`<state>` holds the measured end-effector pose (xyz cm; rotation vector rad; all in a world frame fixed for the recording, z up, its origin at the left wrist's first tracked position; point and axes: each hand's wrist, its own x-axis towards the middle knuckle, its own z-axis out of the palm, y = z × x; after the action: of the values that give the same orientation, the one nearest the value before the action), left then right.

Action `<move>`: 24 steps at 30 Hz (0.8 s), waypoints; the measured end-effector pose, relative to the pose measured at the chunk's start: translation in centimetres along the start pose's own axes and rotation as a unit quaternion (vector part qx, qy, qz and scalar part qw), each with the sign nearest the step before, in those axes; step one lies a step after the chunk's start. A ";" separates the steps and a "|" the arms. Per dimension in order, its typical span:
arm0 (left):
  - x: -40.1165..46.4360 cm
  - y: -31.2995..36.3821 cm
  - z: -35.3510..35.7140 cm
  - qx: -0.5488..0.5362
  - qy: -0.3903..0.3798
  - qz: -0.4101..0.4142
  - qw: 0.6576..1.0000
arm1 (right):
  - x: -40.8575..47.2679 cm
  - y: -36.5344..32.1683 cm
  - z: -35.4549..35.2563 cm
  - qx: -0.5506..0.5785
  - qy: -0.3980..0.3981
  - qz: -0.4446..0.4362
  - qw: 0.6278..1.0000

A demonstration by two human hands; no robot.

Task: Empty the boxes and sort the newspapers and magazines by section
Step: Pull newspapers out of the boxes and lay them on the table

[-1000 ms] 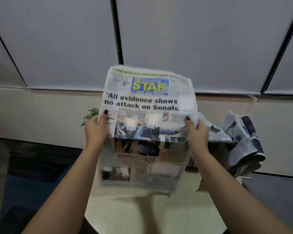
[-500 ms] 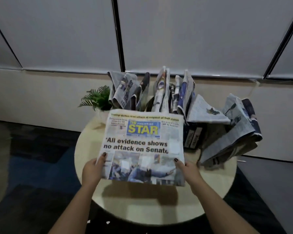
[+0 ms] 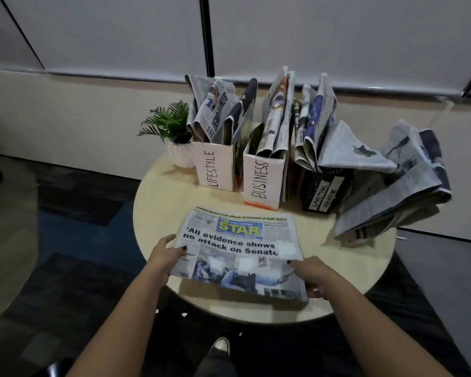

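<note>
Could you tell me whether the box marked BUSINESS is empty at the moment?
No, the BUSINESS box has folded newspapers standing upright in it, sticking out well above its rim.

Dim and unevenly lit, brightest on the pale desk (image 3: 158, 202) and grey wall panels (image 3: 337, 36), darkest across the carpet (image 3: 65, 295) at lower left, with soft shadow under the newspaper (image 3: 239, 251), slight motion blur on its print, and wide-angle bending toward the edges.
</note>
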<state>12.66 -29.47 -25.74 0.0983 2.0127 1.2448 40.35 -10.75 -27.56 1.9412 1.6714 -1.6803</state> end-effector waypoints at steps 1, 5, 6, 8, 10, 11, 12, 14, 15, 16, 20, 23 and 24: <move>0.2 0.3 0.2 -0.013 0.000 0.004 1.000 | 0.1 0.1 -0.1 -0.024 0.009 0.003 1.000; 0.5 1.1 0.6 -0.018 -0.003 0.008 1.000 | 0.0 0.7 0.3 -0.041 -0.029 0.026 0.998; 0.7 1.2 0.4 -0.007 -0.004 0.001 1.000 | 0.0 0.8 0.6 -0.028 -0.042 0.030 0.998; 1.0 1.4 -0.5 0.030 -0.012 -0.017 0.999 | -0.1 1.0 1.0 0.000 -0.048 0.024 0.999; 1.0 1.4 -1.7 0.084 -0.022 -0.038 0.995 | 0.0 1.0 1.2 0.004 -0.045 0.020 0.999; 1.0 1.4 -2.3 0.103 -0.029 -0.051 0.993 | 0.0 0.8 1.3 -0.012 -0.046 0.022 0.999; 1.0 1.3 -2.9 0.112 -0.043 -0.067 0.991 | 0.2 0.5 1.4 -0.038 -0.046 0.023 0.998; 1.1 1.2 -3.6 0.111 -0.085 -0.098 0.985 | 0.5 -0.3 1.8 -0.073 -0.057 0.016 0.996; 1.3 1.1 -3.8 0.125 -0.097 -0.102 0.982 | 0.6 -0.7 2.0 -0.073 -0.072 0.009 0.995; 1.5 1.1 -3.8 0.153 -0.097 -0.093 0.979 | 0.7 -1.2 2.2 -0.063 -0.087 -0.001 0.994; 2.6 1.2 -3.6 0.359 0.011 0.041 0.933 | 1.1 -3.3 2.7 -0.063 -0.094 -0.071 0.991; 3.2 0.8 -2.9 0.450 -0.038 0.148 0.880 | 1.5 -5.3 2.8 -0.155 -0.073 -0.118 0.978; 3.4 0.5 -2.6 0.475 -0.081 0.171 0.860 | 1.6 -5.9 2.9 -0.183 -0.068 -0.129 0.972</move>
<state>8.48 -29.67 -26.63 1.0325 2.3257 0.2842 33.75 -9.20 -26.66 1.4648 2.0725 -1.4055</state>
